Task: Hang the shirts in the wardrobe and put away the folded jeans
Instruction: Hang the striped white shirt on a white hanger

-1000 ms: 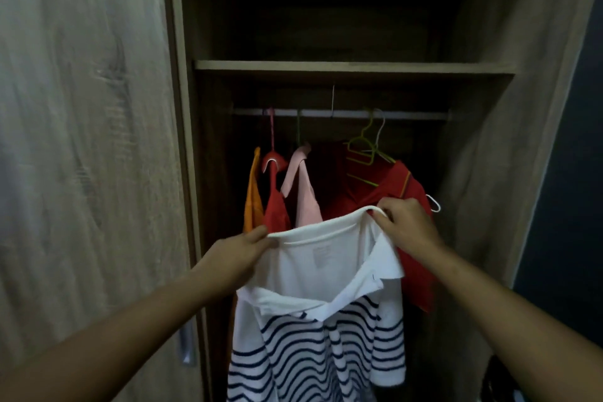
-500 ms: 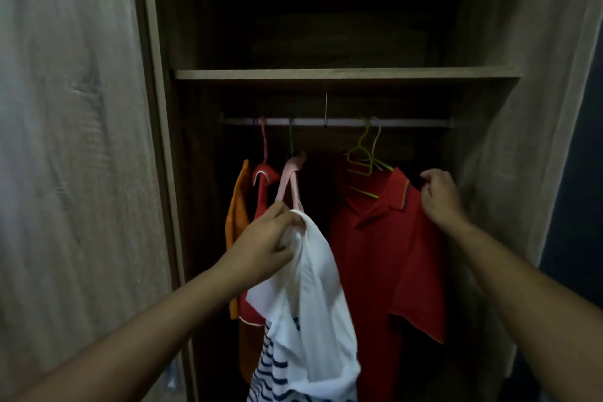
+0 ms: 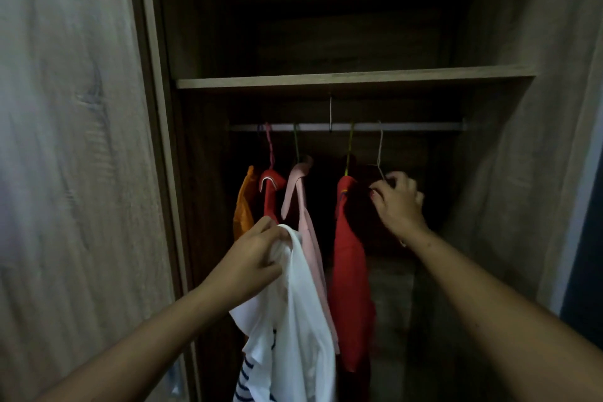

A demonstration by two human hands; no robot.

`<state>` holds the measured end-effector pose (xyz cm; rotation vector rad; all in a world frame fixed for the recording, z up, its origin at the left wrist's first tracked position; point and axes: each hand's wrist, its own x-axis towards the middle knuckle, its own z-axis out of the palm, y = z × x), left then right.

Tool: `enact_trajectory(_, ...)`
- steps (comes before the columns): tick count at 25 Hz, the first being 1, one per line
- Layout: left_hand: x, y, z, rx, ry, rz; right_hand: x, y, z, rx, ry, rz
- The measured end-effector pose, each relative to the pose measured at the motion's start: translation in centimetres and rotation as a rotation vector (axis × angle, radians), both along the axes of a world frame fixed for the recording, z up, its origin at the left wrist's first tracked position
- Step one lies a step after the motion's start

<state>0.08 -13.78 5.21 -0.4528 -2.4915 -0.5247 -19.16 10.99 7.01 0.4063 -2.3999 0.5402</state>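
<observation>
My left hand (image 3: pixel 254 258) grips the collar of a white shirt with navy stripes (image 3: pixel 293 330), which hangs down bunched in front of the wardrobe. Up under the rail (image 3: pixel 346 127), my right hand (image 3: pixel 396 202) closes on the bottom of a pale wire hanger (image 3: pixel 379 153) that hooks over the rail and carries no garment. On the rail hang an orange shirt (image 3: pixel 244 206), a red shirt (image 3: pixel 270 192), a pink shirt (image 3: pixel 301 192) and a larger red shirt (image 3: pixel 349 258). No jeans are in view.
A wooden shelf (image 3: pixel 352 80) runs above the rail, its space dark. The wardrobe's left door (image 3: pixel 71 173) stands close on my left, and the right side wall (image 3: pixel 509 189) is near my right arm. The wardrobe floor is dark.
My right hand let go of the striped shirt and went up to the pale hanger on the rail. The big red shirt slid left. My left hand alone now holds the striped shirt.
</observation>
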Motion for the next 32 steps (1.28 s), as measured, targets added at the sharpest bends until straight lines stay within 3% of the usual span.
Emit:
enact_trajectory(2,0.1,0.0,-0.1,0.002,-0.011,0.019,-0.9,1.1,-0.4,-0.028,-0.225,-0.088)
enact_trajectory(4,0.3,0.1,-0.3,-0.001,-0.018,0.033,-1.8,1.2,-1.2,-0.196,-0.389,0.011)
enact_trajectory(7,0.7,0.0,-0.5,0.007,-0.030,0.028,-1.9,0.5,-2.2,-0.463,-0.239,0.102)
enact_trajectory(11,0.7,0.2,-0.4,0.034,-0.026,0.025,0.6,0.7,-2.8,-0.474,0.134,0.186)
enact_trajectory(13,0.6,0.5,-0.3,0.047,-0.024,0.017,2.2,0.8,-5.3,-0.584,0.206,0.249)
enact_trajectory(16,0.5,0.9,-0.1,0.065,-0.029,-0.012,4.2,1.0,-11.2,-0.749,0.056,0.237)
enact_trajectory(19,0.4,1.1,-0.3,0.061,-0.046,-0.024,4.8,1.3,-13.9,-0.740,-0.003,0.175)
enact_trajectory(22,0.2,1.1,-1.1,0.050,-0.077,-0.013,6.4,2.1,-13.7,-0.745,-0.010,0.178)
enact_trajectory(25,0.0,1.1,-1.6,0.063,-0.123,-0.003,9.6,3.1,-13.6,-0.838,-0.040,0.329)
enact_trajectory(32,-0.1,1.7,-2.3,0.136,-0.286,-0.064,18.9,0.0,-6.0,-1.294,-0.013,0.642)
